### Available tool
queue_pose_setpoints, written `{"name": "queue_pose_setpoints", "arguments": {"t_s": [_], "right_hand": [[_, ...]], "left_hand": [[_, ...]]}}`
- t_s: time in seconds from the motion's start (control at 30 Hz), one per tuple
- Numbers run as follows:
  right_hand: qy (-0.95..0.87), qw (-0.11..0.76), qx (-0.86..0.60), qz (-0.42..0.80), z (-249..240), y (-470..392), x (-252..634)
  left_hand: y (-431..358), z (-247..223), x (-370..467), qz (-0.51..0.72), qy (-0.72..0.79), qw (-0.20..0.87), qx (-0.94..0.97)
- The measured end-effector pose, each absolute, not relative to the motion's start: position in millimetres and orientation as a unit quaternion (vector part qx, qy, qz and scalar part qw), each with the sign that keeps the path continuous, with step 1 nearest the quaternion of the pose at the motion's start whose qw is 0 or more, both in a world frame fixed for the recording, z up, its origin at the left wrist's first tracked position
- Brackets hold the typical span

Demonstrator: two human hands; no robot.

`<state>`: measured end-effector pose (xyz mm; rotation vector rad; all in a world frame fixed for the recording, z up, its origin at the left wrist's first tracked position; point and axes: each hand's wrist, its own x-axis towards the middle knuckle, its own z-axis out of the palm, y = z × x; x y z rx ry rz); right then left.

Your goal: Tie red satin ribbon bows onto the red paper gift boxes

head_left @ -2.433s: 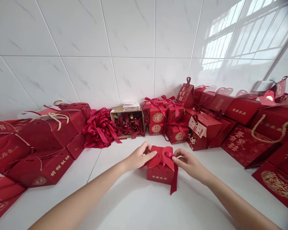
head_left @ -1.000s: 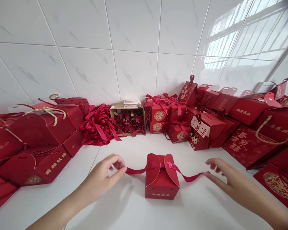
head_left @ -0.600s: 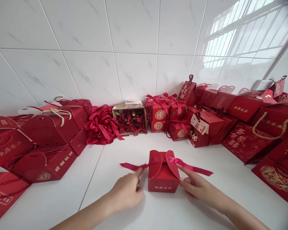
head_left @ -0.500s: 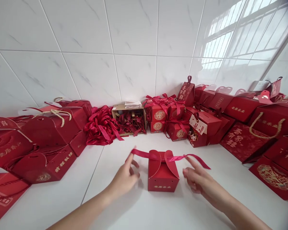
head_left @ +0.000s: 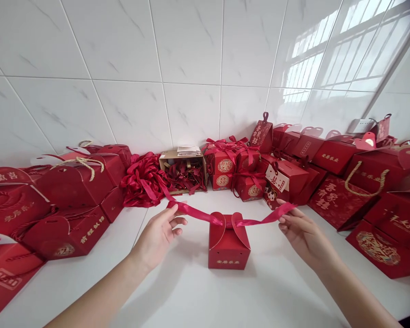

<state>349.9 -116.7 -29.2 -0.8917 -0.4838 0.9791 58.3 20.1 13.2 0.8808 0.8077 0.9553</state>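
Note:
A small red gift box (head_left: 229, 248) with gold lettering stands upright on the white table in front of me. Its rounded top flaps fold together, and a crimson satin ribbon (head_left: 198, 212) runs through them, coming out on both sides. To the left of the box, my left hand (head_left: 159, 234) pinches one end of the ribbon between thumb and forefinger. The other end is pinched in my right hand (head_left: 304, 234), off to the right. Both ends are raised above the box top, which the ribbon leaves untied.
A heap of loose red ribbons (head_left: 141, 182) lies beside a cardboard box (head_left: 205, 159) of dark red ribbon pieces. Ribbon-tied boxes (head_left: 251, 186) are stacked at the back. More red gift boxes line the left (head_left: 78, 180) and right (head_left: 341, 152), before a tiled wall (head_left: 191, 50).
Both hands have moved outward and up, drawing the ribbon ends apart. The right end, which hung loose past the fingers, is now gripped near its tip, and the twist has opened out.

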Motion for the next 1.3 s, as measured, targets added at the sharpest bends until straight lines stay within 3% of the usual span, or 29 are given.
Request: {"name": "queue_pose_setpoints", "arguments": {"t_s": [0.37,0.57,0.97,1.3], "right_hand": [[-0.28,0.789,-0.425,0.344,-24.8,-115.7,356.1],[-0.277,0.807,-0.43,0.295,-16.7,-113.3,353.9],[-0.452,0.749,-0.436,0.209,68.9,-79.0,332.2],[-0.511,0.721,-0.407,0.231,104.0,-66.8,309.4]], "left_hand": [[17.9,15.8,55.0,0.451,0.354,0.705,0.417],[20.0,20.5,55.3,0.51,0.329,0.646,0.464],[17.2,100.4,107.3,0.497,0.212,0.508,0.671],[15.6,123.7,132.2,0.478,0.167,0.546,0.667]]}}
